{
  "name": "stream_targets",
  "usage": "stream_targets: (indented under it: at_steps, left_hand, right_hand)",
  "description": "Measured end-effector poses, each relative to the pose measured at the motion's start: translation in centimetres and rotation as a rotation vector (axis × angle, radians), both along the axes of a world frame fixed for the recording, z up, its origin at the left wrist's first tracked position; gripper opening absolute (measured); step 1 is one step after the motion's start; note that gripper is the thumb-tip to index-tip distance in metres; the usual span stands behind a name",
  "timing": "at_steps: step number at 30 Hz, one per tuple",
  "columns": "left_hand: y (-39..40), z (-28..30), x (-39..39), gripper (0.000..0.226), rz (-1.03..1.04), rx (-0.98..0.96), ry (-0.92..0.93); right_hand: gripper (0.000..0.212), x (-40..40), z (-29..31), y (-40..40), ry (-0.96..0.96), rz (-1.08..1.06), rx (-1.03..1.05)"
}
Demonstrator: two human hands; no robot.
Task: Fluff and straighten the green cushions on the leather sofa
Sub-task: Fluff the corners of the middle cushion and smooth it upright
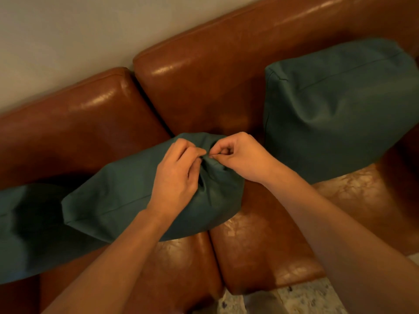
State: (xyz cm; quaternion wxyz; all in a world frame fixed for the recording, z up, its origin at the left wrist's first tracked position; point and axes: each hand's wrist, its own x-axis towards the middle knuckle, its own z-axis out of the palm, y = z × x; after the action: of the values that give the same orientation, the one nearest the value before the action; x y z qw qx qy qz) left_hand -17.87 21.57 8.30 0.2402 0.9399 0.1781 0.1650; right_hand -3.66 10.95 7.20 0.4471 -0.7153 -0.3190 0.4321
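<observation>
On the brown leather sofa (204,91) the soft green fabric cushion (127,193) lay tilted across the seat. Our left hand (176,175) and right hand (240,155) pinched its bunched top edge, perhaps a seam. It seemed light and limp, best gripped at corners.

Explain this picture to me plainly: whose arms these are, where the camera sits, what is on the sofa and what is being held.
There is no machine here. The one picture comes from a wide-angle camera worn on a person's head, looking forward and down, so the two bare arms are the wearer's own. Below them is a brown leather sofa against a pale wall. Three green cushions show: the middle cushion lies tilted on the seat, the right cushion leans against the backrest, and the left cushion sits at the picture's edge. The left hand and the right hand both pinch bunched fabric at the middle cushion's upper end; that shared grip is all that is held.
</observation>
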Motion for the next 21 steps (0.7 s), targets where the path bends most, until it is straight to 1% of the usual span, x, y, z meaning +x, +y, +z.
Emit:
stream_targets:
  at_steps: [4, 6, 9, 11, 14, 18, 19, 20, 21]
  left_hand:
    - [-0.2, 0.2, -0.1, 0.014, 0.026, -0.037, -0.005]
    - [-0.2, 0.3, 0.0, 0.013, 0.034, -0.045, 0.002]
    - [-0.1, 0.4, 0.3, 0.011, 0.037, -0.051, 0.007]
    - [-0.1, 0.5, 0.4, 0.012, 0.034, -0.054, 0.011]
    - [0.0, 0.5, 0.3, 0.013, 0.019, -0.049, 0.017]
    - [0.0, 0.5, 0.3, 0.013, -0.007, -0.023, 0.028]
    - [-0.1, 0.5, 0.3, 0.013, -0.009, -0.019, 0.026]
    - [-0.2, 0.5, 0.3, 0.013, -0.006, -0.018, 0.022]
    - [-0.3, 0.4, 0.2, 0.013, 0.003, -0.022, 0.015]
  right_hand:
    - [0.012, -0.5, 0.1, 0.0, 0.08, 0.011, 0.009]
    - [0.011, -0.4, 0.1, -0.3, 0.038, 0.016, -0.008]
    - [0.01, -0.2, 0.5, -0.8, -0.127, -0.065, 0.01]
    - [0.012, 0.0, 1.1, -1.0, -0.277, -0.091, 0.037]
    - [0.018, 0.4, 2.1, -1.3, -0.476, -0.044, 0.059]
    - [0.01, 0.0, 3.3, -1.7, -0.724, -0.024, 0.064]
    - [0.009, -0.3, 3.2, -1.8, -0.758, -0.047, 0.061]
    - [0.009, -0.6, 3.0, -2.1, -0.752, -0.096, 0.069]
    - [0.009, -0.9, 2.7, -2.4, -0.694, -0.172, 0.088]
